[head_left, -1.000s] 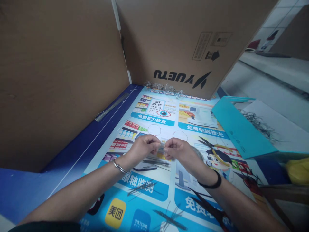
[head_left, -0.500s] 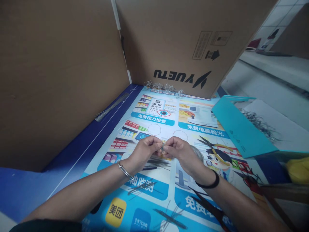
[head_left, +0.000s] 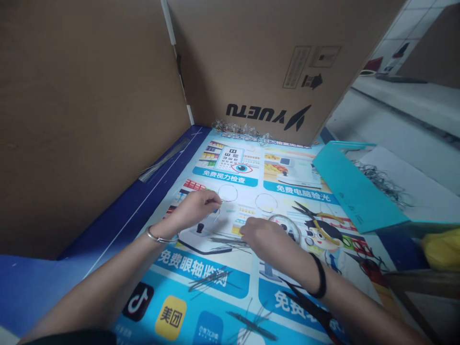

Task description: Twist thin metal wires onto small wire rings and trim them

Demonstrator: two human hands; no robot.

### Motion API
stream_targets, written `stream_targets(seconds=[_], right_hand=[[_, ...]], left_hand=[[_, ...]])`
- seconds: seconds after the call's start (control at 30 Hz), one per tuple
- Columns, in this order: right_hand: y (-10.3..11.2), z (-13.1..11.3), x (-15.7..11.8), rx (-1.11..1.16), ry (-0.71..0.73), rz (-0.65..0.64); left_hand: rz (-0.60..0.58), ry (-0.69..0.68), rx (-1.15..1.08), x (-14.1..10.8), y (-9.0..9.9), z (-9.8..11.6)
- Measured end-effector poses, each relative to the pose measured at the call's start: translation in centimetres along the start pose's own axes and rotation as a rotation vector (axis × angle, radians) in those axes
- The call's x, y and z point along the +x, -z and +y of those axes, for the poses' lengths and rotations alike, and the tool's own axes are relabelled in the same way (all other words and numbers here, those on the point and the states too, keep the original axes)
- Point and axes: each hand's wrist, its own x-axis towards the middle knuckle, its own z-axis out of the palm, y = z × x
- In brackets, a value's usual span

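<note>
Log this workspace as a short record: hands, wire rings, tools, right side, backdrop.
Left hand: pinched, apparently on a thin wire
Right hand: fingers curled beside a wire bundle; any grip hidden
Wire rings: two, side by side on a printed sheet
Tools: yellow-handled pliers; dark scissors nearer the wearer
Right side: teal box, tangled wire showing beyond its near wall
Backdrop: upright cardboard panels

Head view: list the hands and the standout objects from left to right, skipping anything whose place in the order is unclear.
Silver bracelet, left hand, right hand, turquoise box, yellow object at the right edge.
</note>
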Motion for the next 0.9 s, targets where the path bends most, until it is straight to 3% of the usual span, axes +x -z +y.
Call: stream_targets(seconds=[0.2,0.57,0.73,0.9], right_hand=[[-0.1,-1.1,-0.6,-0.213,0.077,-0.041],[-0.9,-2.5,-0.2,-0.412,0.189,0.011],[-1.2,-1.7,0.0,-0.43,0.226,0.044],[-0.8,-0.7,-0.4,-0.455,0.234,0.068]], left_hand=[[-0.139,0.111,0.144,0.7,2.1,-2.3],[-0.189,0.002,0.554,1.0,1.9,-3.5],[-0.145,-0.023,0.691,0.2,1.9,-2.5],[-0.03,-0.14,0.709,-0.9,1.1,0.3]])
